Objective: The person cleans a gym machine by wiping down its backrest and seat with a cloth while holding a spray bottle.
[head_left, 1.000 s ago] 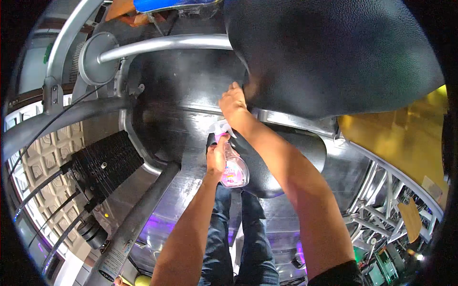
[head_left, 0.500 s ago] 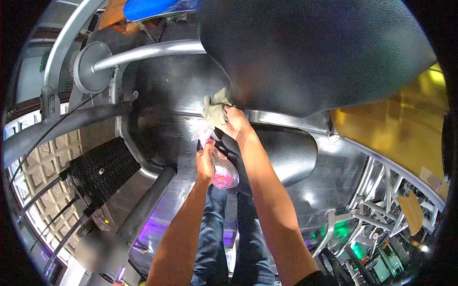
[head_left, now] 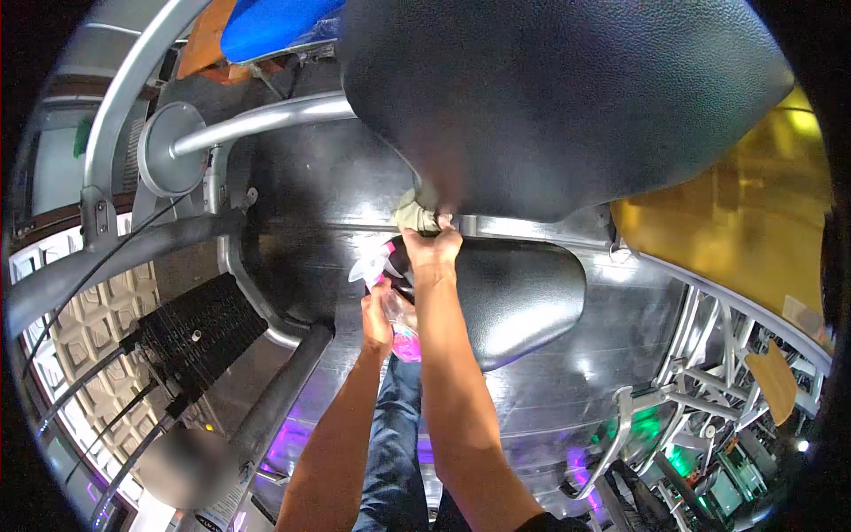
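My left hand (head_left: 378,317) is wrapped round the neck of a clear spray bottle (head_left: 406,342) with a white and pink nozzle and pink contents. My right hand (head_left: 433,248) grips a pale beige cloth (head_left: 413,215) just above the bottle. The cloth touches the lower left edge of the large black padded backrest (head_left: 550,97). Under and right of my right hand lies the black padded seat (head_left: 525,297).
A silver curved bar (head_left: 266,122) with a round disc crosses the upper left. Black weight plates (head_left: 199,332) stand at left beside dark frame tubes. A yellow panel (head_left: 727,213) is at right, a blue pad (head_left: 275,27) at top, metal frames at lower right.
The cloth, hidden at first, came into view and has moved to the backrest's lower edge with my right hand. The bottle has shifted left and tilted. The view has moved.
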